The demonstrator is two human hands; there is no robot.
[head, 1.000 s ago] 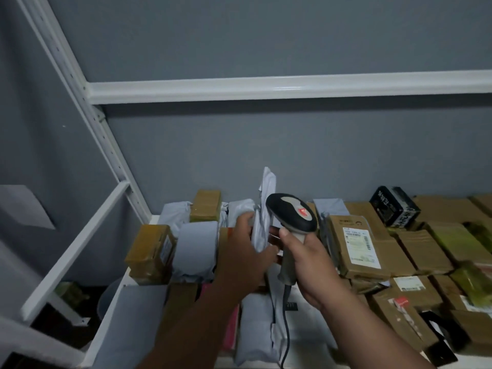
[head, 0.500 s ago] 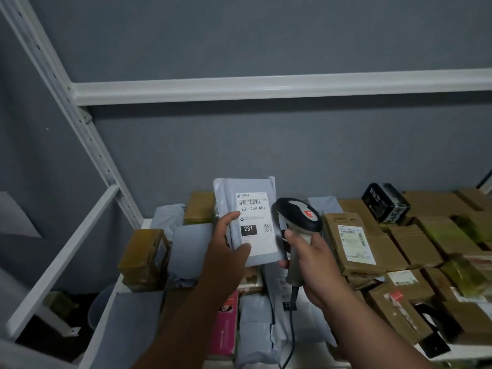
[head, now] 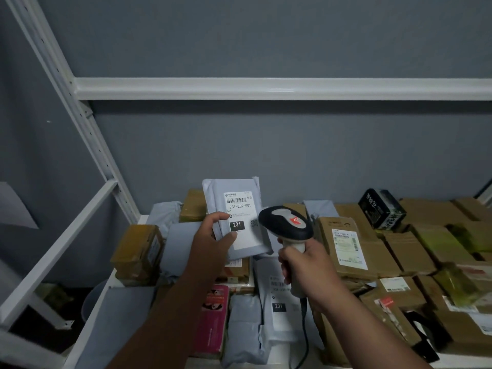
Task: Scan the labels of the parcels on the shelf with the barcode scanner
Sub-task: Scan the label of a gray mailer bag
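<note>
I am holding a grey poly mailer point(head: 234, 217) up above the shelf point(head: 111, 302), its white label point(head: 241, 219) facing me, barcode near the top. It is looking light and soft to me — a thin plastic bag with something flat inside, slippery on the surface and likely to sag or crease if I am pinching only a corner. So my left hand point(head: 210, 243) is gripping it along the lower left edge, thumb on the front beside the black "231" patch, fingers behind, keeping the barcode uncovered and the label flat. My right hand point(head: 306, 265) is wrapping around the handle of the barcode scanner point(head: 286, 225), whose head is sitting just beside the mailer's right edge, cable hanging below. Around them, cardboard boxes point(head: 343, 243) and other grey bags are lying packed across the shelf, a pink packet point(head: 213, 315) near the front.
</note>
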